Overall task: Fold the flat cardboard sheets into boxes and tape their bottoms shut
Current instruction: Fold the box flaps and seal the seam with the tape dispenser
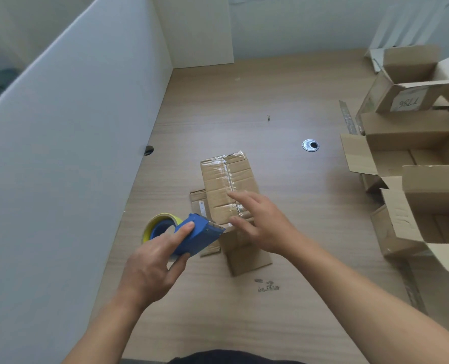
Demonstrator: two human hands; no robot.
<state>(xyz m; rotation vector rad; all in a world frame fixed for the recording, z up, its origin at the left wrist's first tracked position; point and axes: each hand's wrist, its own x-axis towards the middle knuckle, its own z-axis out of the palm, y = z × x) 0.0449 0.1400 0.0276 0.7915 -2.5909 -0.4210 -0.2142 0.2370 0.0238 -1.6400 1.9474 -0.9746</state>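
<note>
One box [223, 179] is stood bottom-up near the middle of the table [244, 101], with a strip of clear tape [230, 174] laid along its seam from the far end to the near end. A blue tape dispenser [197, 237] carrying a yellow roll [163, 219] is gripped in the left hand [152, 261]. Its cutting edge is held at the near left corner of the box, where the tape seems to be joined to it. The right hand [265, 224] is laid over the near half of the box with fingers straight, nothing clasped. Open boxes [412, 143] are heaped at the right. If the dispenser is pulled away before the strip is pressed down, the tape may be lifted off the seam or torn raggedly. If the box is not steadied, it may be dragged left and the flaps sprung apart. Weak adhesion in places is suggested by wrinkles in the tape.
</note>
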